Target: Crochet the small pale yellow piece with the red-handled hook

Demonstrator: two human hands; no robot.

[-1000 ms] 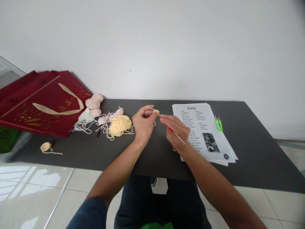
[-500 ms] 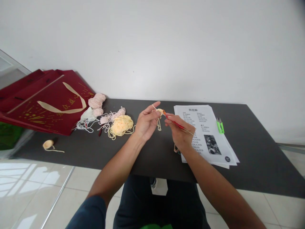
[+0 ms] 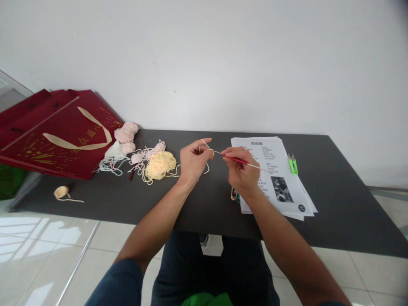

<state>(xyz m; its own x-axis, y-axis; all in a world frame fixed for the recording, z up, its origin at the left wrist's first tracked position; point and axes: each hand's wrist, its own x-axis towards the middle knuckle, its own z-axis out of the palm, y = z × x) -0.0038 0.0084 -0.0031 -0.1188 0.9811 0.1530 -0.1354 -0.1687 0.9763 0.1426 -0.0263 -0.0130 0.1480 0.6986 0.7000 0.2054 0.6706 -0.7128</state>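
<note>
The dark worktop (image 3: pixel 344 204) carries pretty much all of it, including a stack of printed sheets (image 3: pixel 280 165), so I'm placing everything off those. Biggest after the worktop are the red gift bags (image 3: pixel 70 123), bunched together way off to the left of the sheets.

Hands next. The left hand (image 3: pixel 192 163) is left of the sheets' upper half, thumb and fingertips pinched on a small yarn piece (image 3: pixel 211 154), with a strand of yarn (image 3: pixel 207 145) running over the raised index finger. The right hand (image 3: pixel 244 172) is over the sheets' left side, fingers curled round a red-gripped hook (image 3: pixel 238 160), kinda like a pen.

Further left of the sheets, past the left hand, there's a pale yellow yarn ball (image 3: pixel 160 165), then some pink yarn (image 3: pixel 126 132) and tangled white yarn (image 3: pixel 114 153) near the bags. The hook's pale back end sticks out over the sheets. Green snips (image 3: pixel 292 164) sit at the sheets' right edge, and a little cup-shaped piece (image 3: pixel 61 192) is far left, roughly level with their lower part.

The yarn piece is tiny, just left of the sheets with a bit of orange on it: touching the left fingertips, apart from the right ones, with only the hook reaching across. Can't tell if the tip's through a loop.
</note>
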